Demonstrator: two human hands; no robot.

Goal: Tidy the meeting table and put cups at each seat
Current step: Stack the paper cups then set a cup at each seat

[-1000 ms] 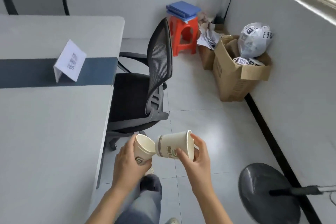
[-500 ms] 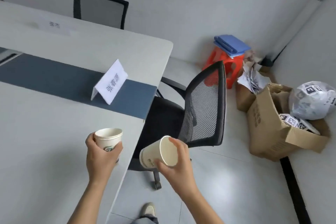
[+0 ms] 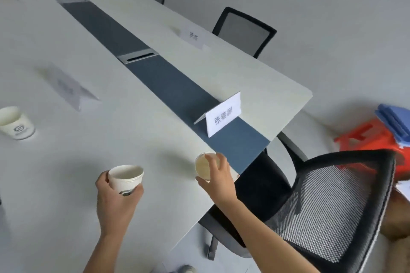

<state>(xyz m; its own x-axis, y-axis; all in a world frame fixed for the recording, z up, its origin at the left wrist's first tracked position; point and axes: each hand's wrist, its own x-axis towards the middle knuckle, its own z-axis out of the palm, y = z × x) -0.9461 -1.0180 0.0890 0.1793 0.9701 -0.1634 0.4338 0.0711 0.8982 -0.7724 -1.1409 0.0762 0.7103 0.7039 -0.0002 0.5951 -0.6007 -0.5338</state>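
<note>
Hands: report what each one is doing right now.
Left hand: closed around a paper cup, upright.
Right hand: fingers wrapped on a second paper cup near the table edge.

Open tabletop (image 3: 73,184) lies between the cup at the left edge (image 3: 16,123) and the two raised hands, while a name card (image 3: 223,115) and a mesh chair (image 3: 328,210) crowd the table's near corner.

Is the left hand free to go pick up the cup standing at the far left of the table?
Probably not yet. The left hand is already wrapped around a paper cup. The table between it and the far-left cup looks bare, so nothing blocks the path.
</note>
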